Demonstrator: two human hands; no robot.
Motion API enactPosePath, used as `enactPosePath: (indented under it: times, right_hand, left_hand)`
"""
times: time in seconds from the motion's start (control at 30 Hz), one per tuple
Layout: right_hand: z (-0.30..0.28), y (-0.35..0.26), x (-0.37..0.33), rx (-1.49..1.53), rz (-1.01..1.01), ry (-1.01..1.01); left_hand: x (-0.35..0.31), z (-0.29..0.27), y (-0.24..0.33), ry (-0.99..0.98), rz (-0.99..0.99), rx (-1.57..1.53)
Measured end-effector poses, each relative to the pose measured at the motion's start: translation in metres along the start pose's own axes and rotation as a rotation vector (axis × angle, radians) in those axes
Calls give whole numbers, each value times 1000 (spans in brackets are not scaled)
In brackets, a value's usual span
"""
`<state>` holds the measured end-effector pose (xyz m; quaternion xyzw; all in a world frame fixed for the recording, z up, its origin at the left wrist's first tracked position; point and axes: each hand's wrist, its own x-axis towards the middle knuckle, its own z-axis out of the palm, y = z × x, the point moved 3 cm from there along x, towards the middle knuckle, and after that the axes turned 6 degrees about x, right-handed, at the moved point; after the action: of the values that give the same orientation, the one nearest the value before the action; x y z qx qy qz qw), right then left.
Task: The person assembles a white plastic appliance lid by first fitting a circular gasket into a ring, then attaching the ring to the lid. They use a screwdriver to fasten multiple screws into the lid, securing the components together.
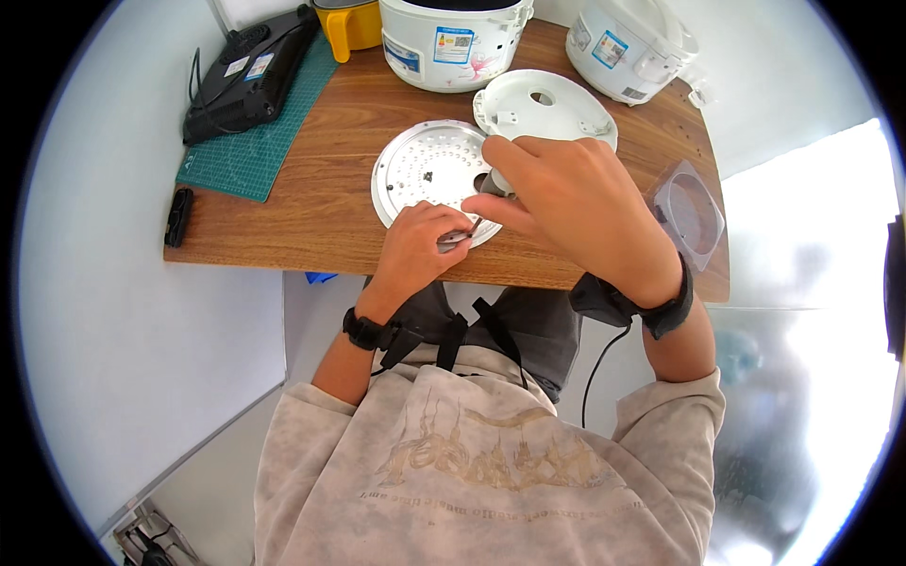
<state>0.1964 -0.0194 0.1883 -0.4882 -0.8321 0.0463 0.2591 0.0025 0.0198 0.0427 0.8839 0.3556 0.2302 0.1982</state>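
Observation:
A round silvery metal plate (406, 174) with rows of small dimples or holes lies near the front edge of the wooden table. My left hand (415, 245) pinches its near rim with thumb and fingers; a small shiny part (454, 240) shows between them. Above the plate's right side, my right hand (585, 189) grips a screwdriver (494, 183) with a grey handle. Its thin shaft slants down toward my left fingertips; whether the tip touches a screw is too small to tell. Just beyond the plate sits a white rice cooker lid shell (543, 106) with a round hole, partly behind my right hand.
At the back stand a white rice cooker body (453, 47), another white cooker (630, 47) and a yellow jug (352, 26). A black device (250, 80) with a cable rests on a green cutting mat (236, 170). A clear plastic part (689, 215) lies right.

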Motion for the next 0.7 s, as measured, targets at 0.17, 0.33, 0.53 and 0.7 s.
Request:
enactPosePath:
  times: [0.17,0.33,0.53,0.7]
  right_hand:
    - [16,-2,1,-177,-14,150]
    - [5,-14,4,37,-58,129]
    - [11,-4,-1,233,-106,-19]
    - [2,-9,-3,318,-98,-59]
  left_hand:
    - [3,-2,6,-10,-11,-9]
    - [5,10,-9,-54,-25,15]
    - [4,2,0,10,16,-15]
    - [3,1,-1,-17,-16,-16]
